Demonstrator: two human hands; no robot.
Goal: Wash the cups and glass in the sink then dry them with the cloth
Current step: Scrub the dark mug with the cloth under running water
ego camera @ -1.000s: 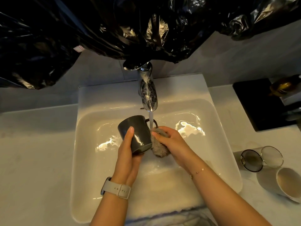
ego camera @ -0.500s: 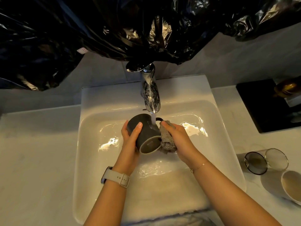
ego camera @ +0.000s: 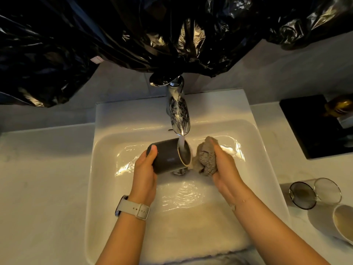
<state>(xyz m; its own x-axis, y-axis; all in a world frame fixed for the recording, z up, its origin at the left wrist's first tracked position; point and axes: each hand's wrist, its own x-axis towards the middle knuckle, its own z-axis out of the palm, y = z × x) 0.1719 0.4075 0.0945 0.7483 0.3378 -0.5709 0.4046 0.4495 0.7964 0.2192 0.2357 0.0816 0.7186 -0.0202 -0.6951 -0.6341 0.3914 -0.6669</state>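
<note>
The left hand (ego camera: pixel 146 173) grips the dark cup (ego camera: pixel 168 158) on its side over the sink (ego camera: pixel 107 169), its mouth under the tap (ego camera: pixel 179 116) stream and its handle hidden. Just beside it, the right hand (ego camera: pixel 224 167) clutches the bunched cloth (ego camera: pixel 207 159). On the counter far right lie a glass (ego camera: pixel 315 193) and a pale cup (ego camera: pixel 342 222), cut off by the frame edge.

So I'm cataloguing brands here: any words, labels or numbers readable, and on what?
None can be read.
Dark mug: a faint pale mark on its side, too blurred to read.
Black plastic sheet: a small pale tag, no legible text.
</note>
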